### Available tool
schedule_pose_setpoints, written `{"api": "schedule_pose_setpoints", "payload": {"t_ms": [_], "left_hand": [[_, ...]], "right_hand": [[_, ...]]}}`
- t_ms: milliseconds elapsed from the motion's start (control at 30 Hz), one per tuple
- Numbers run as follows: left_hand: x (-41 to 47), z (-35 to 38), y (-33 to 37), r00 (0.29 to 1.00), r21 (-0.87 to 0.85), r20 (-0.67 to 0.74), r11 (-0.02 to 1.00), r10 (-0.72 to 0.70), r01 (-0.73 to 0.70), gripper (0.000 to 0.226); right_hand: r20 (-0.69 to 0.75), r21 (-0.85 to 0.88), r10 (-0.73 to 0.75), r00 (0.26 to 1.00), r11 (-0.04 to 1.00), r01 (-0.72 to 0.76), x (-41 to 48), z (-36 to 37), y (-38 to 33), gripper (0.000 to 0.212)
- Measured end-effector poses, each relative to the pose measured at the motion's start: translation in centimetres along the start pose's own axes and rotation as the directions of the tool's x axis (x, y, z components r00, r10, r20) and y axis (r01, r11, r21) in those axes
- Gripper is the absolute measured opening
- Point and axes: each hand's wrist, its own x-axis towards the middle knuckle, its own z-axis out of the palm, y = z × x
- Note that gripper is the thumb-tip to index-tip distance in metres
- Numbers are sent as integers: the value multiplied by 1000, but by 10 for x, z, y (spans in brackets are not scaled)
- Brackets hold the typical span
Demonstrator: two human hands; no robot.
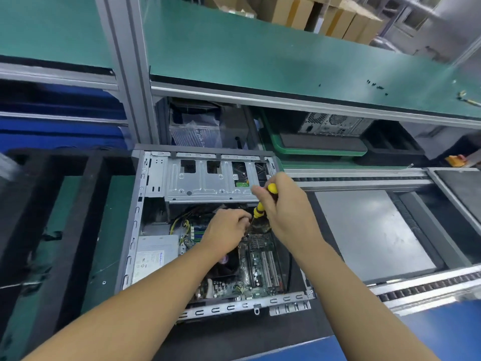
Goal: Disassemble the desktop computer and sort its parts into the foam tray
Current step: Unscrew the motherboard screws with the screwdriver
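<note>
An electronics factory line: green-matted workbench shelf [260, 61], roller conveyor [429, 286], stacked cardboard boxes [338, 19] behind

Green-topped shelf [260, 56]; cardboard boxes [346, 22] behind

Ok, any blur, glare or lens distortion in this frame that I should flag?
Head view: wide-angle bending tilts the shelf and post; the top right corner is smeared; soft sheen on the grey panel; left hand, right hand and screwdriver are fairly sharp; the foam tray at left is dark, little detail.
</note>
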Motion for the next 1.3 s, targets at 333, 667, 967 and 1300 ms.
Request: {"api": "schedule_pose_setpoints", "payload": {"t_ms": [333,667,967,1300], "left_hand": [[-51,-105,-18,850,-586,-374,805,-371,93,18],[-129,-164,-74,531,-713,-558,696,-637,87,21],[-216,-193,-130,700,-756,-301,610,-647,239,18],[-280,-157,-214,737,-368,-7,687,-676,627,12]], "right_hand": [[-61,159,-166,984,972,174,26,17,-69,35],[324,240,-263,909,952,190,10,54,-138,34],[650,131,-172,740,985,115,-36,143,-185,17],[738,31,-95,668,994,108,-88,203,-224,22]]}}
